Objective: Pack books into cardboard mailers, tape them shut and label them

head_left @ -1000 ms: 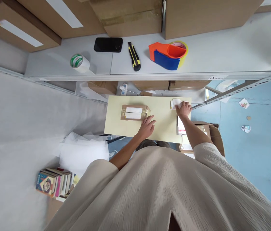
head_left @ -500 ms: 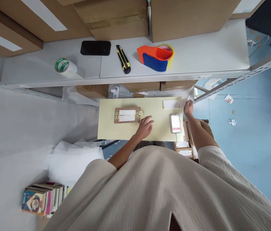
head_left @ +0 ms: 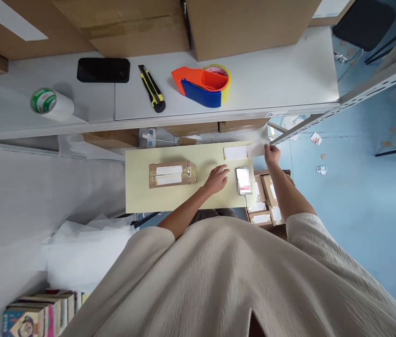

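Observation:
My left hand (head_left: 216, 179) hovers over or rests on the pale yellow table (head_left: 138, 187), fingers apart and nothing in it. To its left lies a small cardboard box (head_left: 190, 172) wrapped with clear tape, bearing white labels (head_left: 169, 175). My right hand (head_left: 271, 154) is closed at the table's right corner, pinching the end of a pale, thin label strip (head_left: 257, 149). A white label (head_left: 236, 153) lies flat on the table beside this strip. A phone (head_left: 244, 180) with a lit, blurred screen sits between my hands, a cable running from its lower end.
Above the table, a grey shelf (head_left: 271, 79) holds a tape dispenser (head_left: 201, 86), a utility knife (head_left: 152, 89), a black phone (head_left: 103, 70), a tape roll (head_left: 52, 104) and large cartons (head_left: 247, 28). An open carton of small boxes (head_left: 266, 206) stands at lower right. Books (head_left: 40, 313) lie lower left.
My left hand has moved right, away from the taped box toward the phone. My right hand stays near the table corner, now more closed. The whole view has shifted.

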`<action>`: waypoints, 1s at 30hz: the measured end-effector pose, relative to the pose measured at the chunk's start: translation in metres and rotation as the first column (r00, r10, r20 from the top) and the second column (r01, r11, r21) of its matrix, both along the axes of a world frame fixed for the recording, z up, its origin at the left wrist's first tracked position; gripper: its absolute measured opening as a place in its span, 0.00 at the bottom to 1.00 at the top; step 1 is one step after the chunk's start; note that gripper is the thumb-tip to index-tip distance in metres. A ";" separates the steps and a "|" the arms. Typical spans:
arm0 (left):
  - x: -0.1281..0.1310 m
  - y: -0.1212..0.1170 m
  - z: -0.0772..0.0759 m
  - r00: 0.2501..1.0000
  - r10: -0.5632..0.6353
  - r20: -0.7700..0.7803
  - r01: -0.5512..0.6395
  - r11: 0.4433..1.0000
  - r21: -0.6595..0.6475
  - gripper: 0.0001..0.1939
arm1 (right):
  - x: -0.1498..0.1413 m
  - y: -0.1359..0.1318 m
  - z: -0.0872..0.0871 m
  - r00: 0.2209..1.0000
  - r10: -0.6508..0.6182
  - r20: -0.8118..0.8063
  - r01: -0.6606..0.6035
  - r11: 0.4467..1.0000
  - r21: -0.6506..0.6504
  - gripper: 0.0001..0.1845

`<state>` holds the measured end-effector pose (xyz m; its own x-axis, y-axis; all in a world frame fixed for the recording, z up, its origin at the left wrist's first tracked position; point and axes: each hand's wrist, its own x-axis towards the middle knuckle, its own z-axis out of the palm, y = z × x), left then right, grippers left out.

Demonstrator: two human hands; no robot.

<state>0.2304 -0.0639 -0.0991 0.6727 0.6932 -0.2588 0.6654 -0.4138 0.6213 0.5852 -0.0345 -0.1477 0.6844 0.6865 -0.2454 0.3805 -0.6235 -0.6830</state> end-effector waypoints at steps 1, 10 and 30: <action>0.012 0.009 -0.008 1.000 -0.001 -0.009 0.001 1.000 -0.022 0.28 | 0.002 0.000 0.000 0.999 -0.039 -0.008 0.039 0.999 -0.010 0.24; 0.108 0.082 -0.058 0.991 -0.061 -0.117 0.048 0.992 -0.117 0.40 | 0.021 0.001 -0.018 0.985 -0.125 -0.119 0.123 0.992 -0.020 0.19; 0.142 0.098 -0.068 0.967 -0.146 -0.211 0.124 0.986 -0.116 0.50 | 0.029 -0.001 -0.056 0.919 -0.267 -0.290 0.240 0.962 -0.127 0.10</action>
<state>0.3724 0.0341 -0.1671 0.6778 0.5626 -0.4733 0.7315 -0.4515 0.5109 0.6139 -0.0351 -0.2033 0.7168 0.4662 -0.5185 -0.0141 -0.7338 -0.6792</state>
